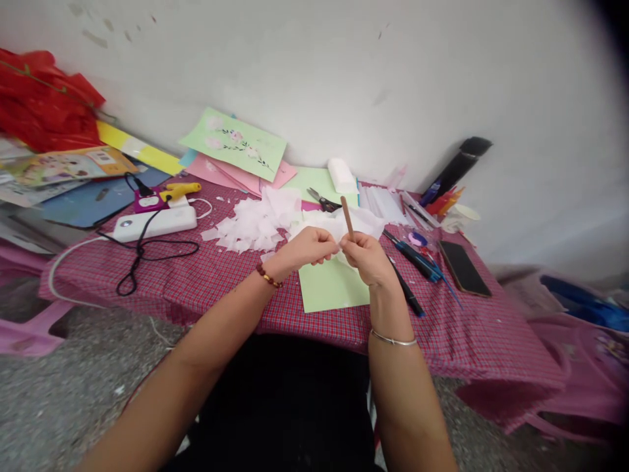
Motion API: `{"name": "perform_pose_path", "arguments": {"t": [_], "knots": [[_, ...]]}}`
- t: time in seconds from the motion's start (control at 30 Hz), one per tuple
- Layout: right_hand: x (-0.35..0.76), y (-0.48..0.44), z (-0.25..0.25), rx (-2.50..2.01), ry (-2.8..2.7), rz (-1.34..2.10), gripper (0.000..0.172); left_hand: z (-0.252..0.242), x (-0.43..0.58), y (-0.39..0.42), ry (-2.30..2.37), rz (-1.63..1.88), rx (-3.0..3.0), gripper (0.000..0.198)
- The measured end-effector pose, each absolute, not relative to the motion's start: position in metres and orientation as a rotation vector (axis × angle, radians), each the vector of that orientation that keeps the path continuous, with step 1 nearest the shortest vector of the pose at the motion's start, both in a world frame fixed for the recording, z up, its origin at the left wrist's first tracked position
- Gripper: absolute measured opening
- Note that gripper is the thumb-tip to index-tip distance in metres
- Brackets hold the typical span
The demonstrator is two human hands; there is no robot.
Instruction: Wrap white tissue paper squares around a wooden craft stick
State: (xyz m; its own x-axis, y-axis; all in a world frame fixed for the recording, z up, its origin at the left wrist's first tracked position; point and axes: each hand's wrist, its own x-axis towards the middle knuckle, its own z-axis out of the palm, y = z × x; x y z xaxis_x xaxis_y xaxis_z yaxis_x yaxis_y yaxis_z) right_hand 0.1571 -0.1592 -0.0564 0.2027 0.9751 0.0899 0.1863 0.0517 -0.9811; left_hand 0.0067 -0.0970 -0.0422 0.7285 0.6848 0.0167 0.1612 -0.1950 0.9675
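Brown stick (pixel 348 219) sits pinched in right hand (pixel 364 257), left hand (pixel 314 246) curled closed, contents unclear.

So our left arm (pixel 211 337) reaches in on a long diagonal, while our right arm (pixel 407 380) comes up way straighter. Both are bare along the forearm. Our left grip (pixel 318 245) is curled into a pinch, right next to our right grip (pixel 363 254), which is pinched snug too.

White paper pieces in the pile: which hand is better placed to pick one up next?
Left, probably. The left hand is nearer the white paper pieces; the right hand holds a brown stick. Whether the left also pinches something is too small to tell.
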Motion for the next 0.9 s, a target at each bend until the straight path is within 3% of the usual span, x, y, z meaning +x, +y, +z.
{"name": "perform_pose_path", "arguments": {"t": [0.53, 0.9], "knots": [[0.1578, -0.1560, -0.0597, -1.459, -1.254, 0.962, 0.018, -0.0454, 0.0114, -0.0978, 0.819, 0.494, 1.819, 0.017], [0.1596, -0.1578, -0.0568, -1.316, -1.125, 1.145, 0.012, -0.0486, 0.0106, -0.0945, 0.660, 0.486, 1.694, 0.015]]}}
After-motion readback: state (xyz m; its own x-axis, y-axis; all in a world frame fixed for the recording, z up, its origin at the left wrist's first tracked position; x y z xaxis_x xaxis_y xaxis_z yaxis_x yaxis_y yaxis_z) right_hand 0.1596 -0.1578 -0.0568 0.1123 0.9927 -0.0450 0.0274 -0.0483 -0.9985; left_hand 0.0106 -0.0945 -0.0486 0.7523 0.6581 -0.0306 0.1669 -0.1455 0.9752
